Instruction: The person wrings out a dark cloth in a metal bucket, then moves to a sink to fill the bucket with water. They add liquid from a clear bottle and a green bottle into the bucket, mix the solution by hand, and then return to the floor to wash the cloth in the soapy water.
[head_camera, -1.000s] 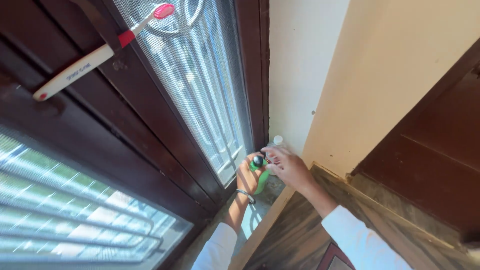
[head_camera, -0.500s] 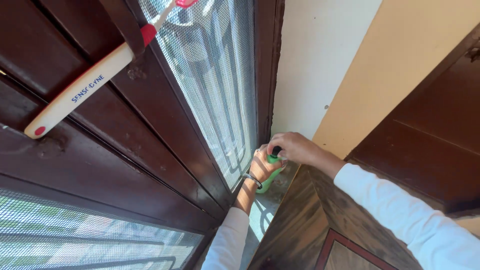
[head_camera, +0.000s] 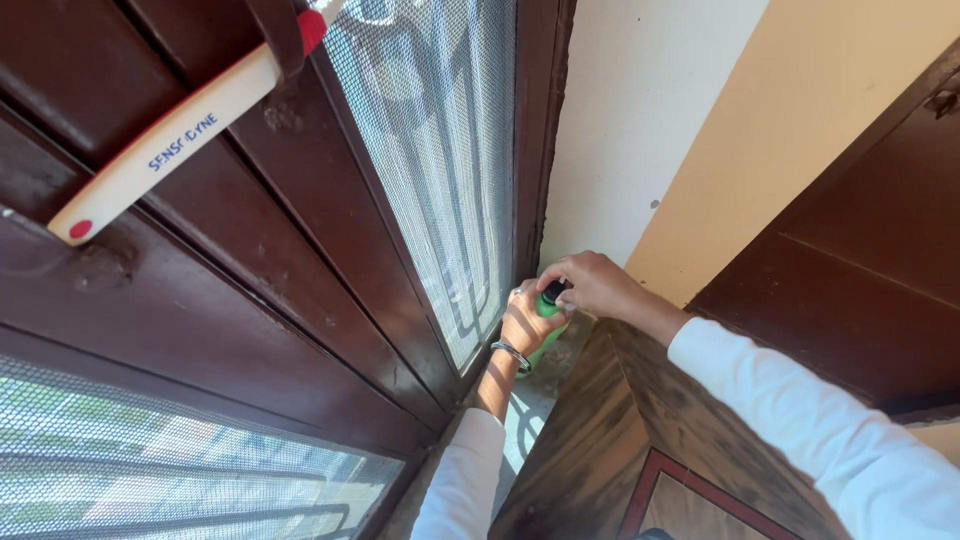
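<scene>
Item: green bottle (head_camera: 545, 335), small, dark cap; stands on the sill in the corner between window frame and wall, at about 6 o'clock from frame centre, mostly covered by both hands.

Left hand (head_camera: 525, 322): fingers curled close together around the bottle's body; metal bangle (head_camera: 511, 355) at the wrist; white sleeve below.

Right hand (head_camera: 593, 284): at 2 o'clock from the left hand, touching it; fingertips pinched together on the dark cap (head_camera: 553, 294); white sleeve runs off toward 4 o'clock.

Toothbrush (head_camera: 175, 140): white handle with red parts, tucked under a bracket on the dark wooden window frame (head_camera: 250, 290), at 10 o'clock, well apart from the hands.

Mesh screen (head_camera: 440, 170): at 12 o'clock, metal grille visible behind it.

Wooden tabletop (head_camera: 600, 440): patterned, at 5 o'clock, just beside the bottle.

Wall (head_camera: 640, 120): cream and tan, at 1 o'clock.
</scene>
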